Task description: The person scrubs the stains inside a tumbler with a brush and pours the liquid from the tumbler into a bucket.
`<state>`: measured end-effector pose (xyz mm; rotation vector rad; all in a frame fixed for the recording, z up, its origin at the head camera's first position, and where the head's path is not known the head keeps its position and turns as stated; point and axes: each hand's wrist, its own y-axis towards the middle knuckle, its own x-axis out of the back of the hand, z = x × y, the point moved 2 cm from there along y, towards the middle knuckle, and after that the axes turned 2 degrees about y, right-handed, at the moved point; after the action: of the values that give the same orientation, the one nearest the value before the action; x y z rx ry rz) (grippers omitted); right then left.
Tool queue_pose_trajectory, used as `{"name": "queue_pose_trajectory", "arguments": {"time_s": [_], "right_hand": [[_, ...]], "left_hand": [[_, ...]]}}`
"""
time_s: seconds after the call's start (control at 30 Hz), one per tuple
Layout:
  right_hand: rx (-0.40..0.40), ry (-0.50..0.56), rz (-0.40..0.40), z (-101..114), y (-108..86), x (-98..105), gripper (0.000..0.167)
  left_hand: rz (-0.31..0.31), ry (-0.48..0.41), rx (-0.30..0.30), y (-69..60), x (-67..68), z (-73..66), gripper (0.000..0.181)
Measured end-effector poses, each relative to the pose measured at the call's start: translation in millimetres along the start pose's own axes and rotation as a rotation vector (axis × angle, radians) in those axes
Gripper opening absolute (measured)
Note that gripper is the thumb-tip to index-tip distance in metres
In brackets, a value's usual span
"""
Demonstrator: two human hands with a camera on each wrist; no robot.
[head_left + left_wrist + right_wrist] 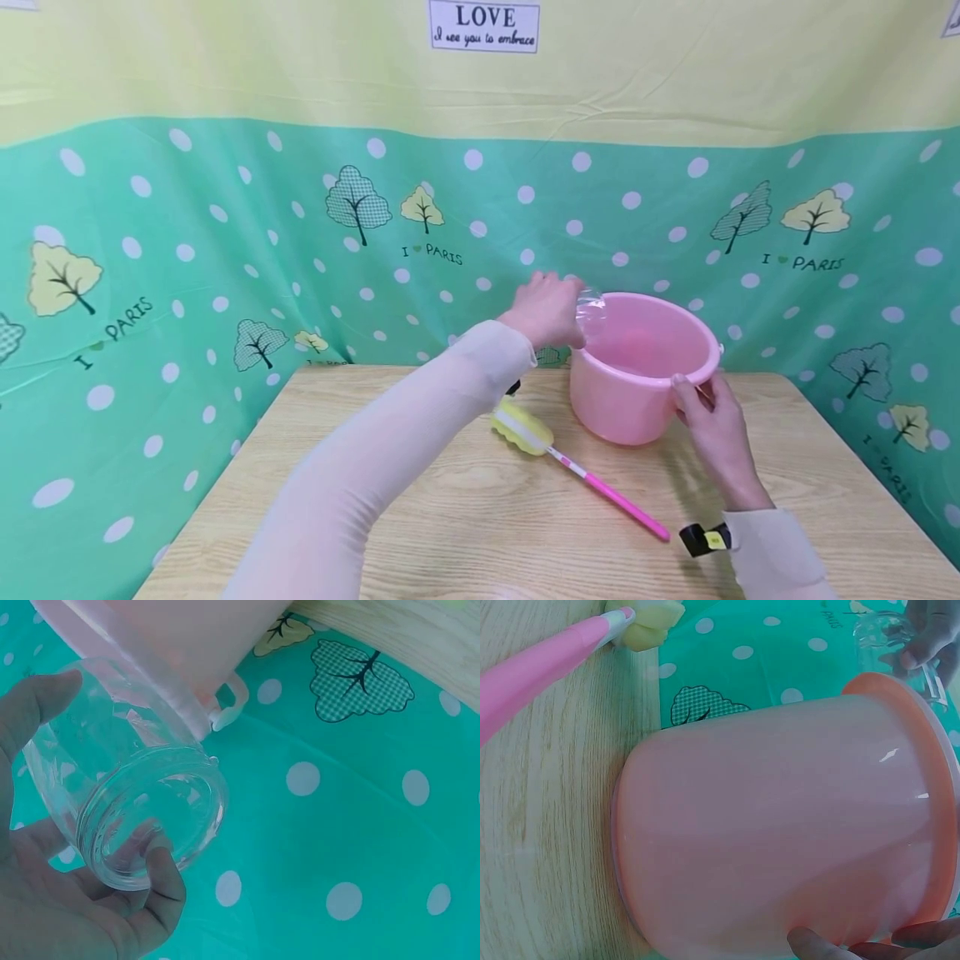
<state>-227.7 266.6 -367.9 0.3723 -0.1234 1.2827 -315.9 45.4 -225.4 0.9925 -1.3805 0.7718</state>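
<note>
My left hand (546, 310) grips a clear jar (591, 308) at the left rim of the pink bucket (622, 408). In the left wrist view the jar (112, 772) lies tilted, thumb on one side and fingers curled about its ringed end. Its clear walls make it hard to tell whether it holds anything. On the near right side, my right hand (716, 433) holds the bucket's rim, with the thumb at the rim and fingers against the outer wall. The bucket stands upright on the table.
A bottle brush with a yellow sponge head (522, 427) and pink handle (626, 507) lies on the wooden table (450, 533) in front of the bucket. A green and yellow patterned cloth (480, 200) hangs behind the table and at both sides.
</note>
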Motion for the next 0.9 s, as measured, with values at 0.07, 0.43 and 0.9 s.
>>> {"name": "queue_pose_trajectory", "arguments": {"time_s": [0.07,0.43,0.9], "right_hand": [[0.0,-0.001,0.001,0.3,-0.3,0.4,0.073],[-0.007,-0.013,-0.003,0.5,-0.4,0.6,0.073],[-0.01,-0.018,0.0,0.0,0.1,2.1,0.072]], "left_hand": [[0.002,0.011,-0.004,0.4,0.7,-1.3,0.079],[-0.009,0.089,-0.042,2.5,2.3,-7.0,0.077],[-0.033,-0.001,-0.018,-0.9,-1.9,-1.2,0.079]]}}
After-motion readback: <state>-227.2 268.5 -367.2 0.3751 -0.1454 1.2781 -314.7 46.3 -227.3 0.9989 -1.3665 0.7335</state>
